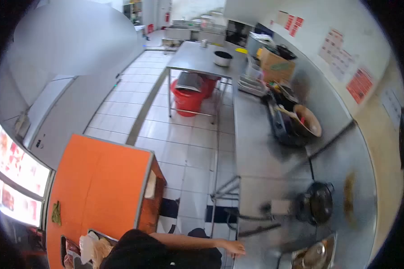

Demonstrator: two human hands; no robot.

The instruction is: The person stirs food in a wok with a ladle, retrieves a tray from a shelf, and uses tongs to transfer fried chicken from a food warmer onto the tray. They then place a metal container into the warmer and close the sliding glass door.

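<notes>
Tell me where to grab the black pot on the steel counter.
Probably the small loop handle at the rim of the black pot, coming from above: it sits upright on the steel counter, mouth up, with round walls giving little to grip. The blur hides any opposite loop. Your right hand rests at the counter's edge, apart from it.

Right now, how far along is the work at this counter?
Done: a wok and a black pot already sit on the steel counter. In hand: nothing; the right hand only rests on the counter's edge. Left: both vessels stand untouched.
</notes>
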